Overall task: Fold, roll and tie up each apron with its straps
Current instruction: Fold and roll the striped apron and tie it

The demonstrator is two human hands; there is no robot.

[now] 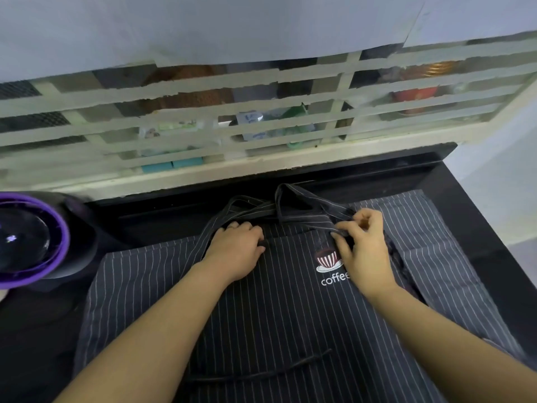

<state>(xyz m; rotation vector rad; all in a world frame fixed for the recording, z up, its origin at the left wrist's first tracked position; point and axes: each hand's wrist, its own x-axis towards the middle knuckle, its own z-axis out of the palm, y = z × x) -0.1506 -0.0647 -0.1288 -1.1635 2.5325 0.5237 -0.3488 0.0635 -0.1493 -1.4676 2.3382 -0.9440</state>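
A dark pinstriped apron point(284, 315) with a coffee-cup logo point(328, 261) lies spread flat on the black table point(470, 234). Its striped straps point(305, 205) loop in a tangle beyond its far edge. My left hand point(236, 251) lies palm down at the apron's top edge, fingers bent over the fabric beside a strap. My right hand point(361, 245) is just right of the logo and pinches a strap between thumb and fingers. A thin dark cord point(276, 370) trails across the apron's near part.
A purple-rimmed dark bowl point(32, 237) stands on the table at the far left. Behind the table runs a pale slatted rack point(261, 132) with bottles and boxes behind it. A lighter striped cloth point(430, 242) lies under the apron on the right.
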